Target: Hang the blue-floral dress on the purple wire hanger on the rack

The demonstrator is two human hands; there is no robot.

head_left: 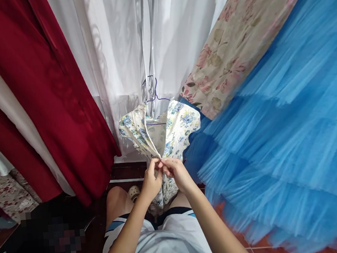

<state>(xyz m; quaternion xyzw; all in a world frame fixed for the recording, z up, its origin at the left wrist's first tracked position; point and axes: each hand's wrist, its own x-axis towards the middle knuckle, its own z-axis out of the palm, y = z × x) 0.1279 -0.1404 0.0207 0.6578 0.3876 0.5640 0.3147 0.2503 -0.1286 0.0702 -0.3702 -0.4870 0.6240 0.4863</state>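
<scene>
A cream dress [182, 119] with blue and yellow flowers hangs on a thin purple hanger [156, 98] in front of me. Its V-shaped neckline gapes above my hands, and the lower part falls between my knees. With fingers pinched, my left hand [152, 180] grips the dress's front edge at the bottom of the V. Against it, my right hand [175, 172] pinches the same spot from the other side. The fingertips meet there and cover whatever fastening may be between them.
White curtain-like fabric [175, 43] hangs behind, with grey ribbons [146, 38] down its middle. Dark red cloth [62, 100] hangs at left. A pink-flowered garment [224, 62] and a layered blue tulle skirt [275, 133] crowd the right. A clog [133, 192] shows on the tiled floor.
</scene>
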